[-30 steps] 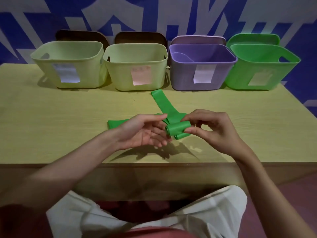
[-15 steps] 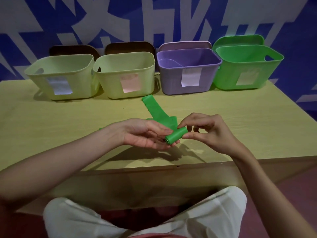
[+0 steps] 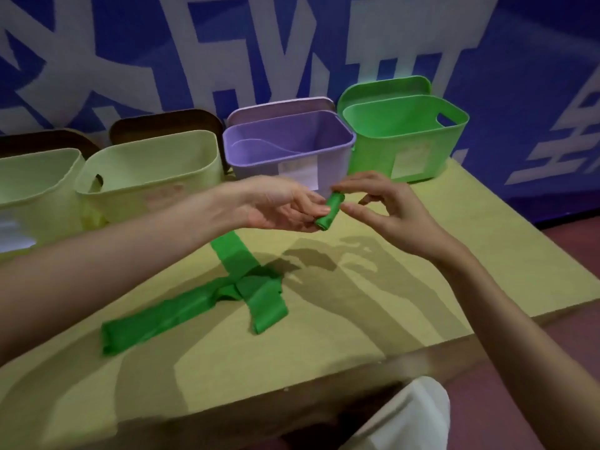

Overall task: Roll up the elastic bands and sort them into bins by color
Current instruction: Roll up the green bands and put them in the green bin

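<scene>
Above the table [image 3: 422, 271], both hands pinch the rolled green band [image 3: 329, 211].

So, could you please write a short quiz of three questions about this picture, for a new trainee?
1. True or false: the rolled green band is already inside the green bin.
2. Which bin stands directly left of the green bin?
A. a pale yellow bin
B. the purple bin
C. a red bin
3. Fill in: more unrolled green bands lie flat on the ____.

Key
1. False: the left hand and right hand hold it between them above the table.
2. B
3. table
</scene>
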